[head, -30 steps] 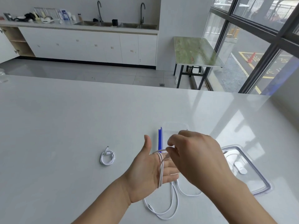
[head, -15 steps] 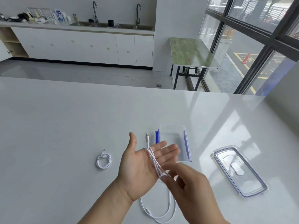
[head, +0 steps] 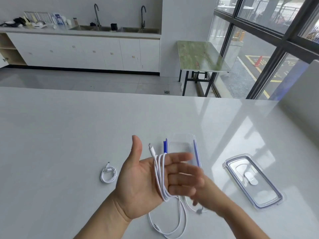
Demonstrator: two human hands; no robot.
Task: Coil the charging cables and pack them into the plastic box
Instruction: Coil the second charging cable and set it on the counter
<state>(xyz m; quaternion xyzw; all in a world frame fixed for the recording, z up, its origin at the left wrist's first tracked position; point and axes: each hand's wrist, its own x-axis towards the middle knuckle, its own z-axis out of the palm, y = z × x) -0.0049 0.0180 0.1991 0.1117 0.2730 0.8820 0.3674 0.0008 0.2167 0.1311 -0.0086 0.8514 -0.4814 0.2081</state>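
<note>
My left hand (head: 138, 183) is held palm up over the white table, fingers straight. A white charging cable (head: 159, 173) is wound around them in about three turns, its plug sticking up past the fingers. The cable's loose tail (head: 183, 219) lies looped on the table below. My right hand (head: 212, 195), blurred by motion, is just behind and below the left fingers and grips the cable's free run. The clear plastic box (head: 196, 149) with blue clips stands open beyond my hands. A second white cable (head: 108, 175) lies coiled to the left.
The box's clear lid (head: 269, 195) lies flat on the table (head: 51, 135) to the right. The table's far edge runs across the middle of the view, with floor, a sink counter (head: 82, 31) and a green side table (head: 200, 56) beyond.
My right hand has carried the cable down and around behind the left fingers, adding a turn. The tail on the table has shortened.
</note>
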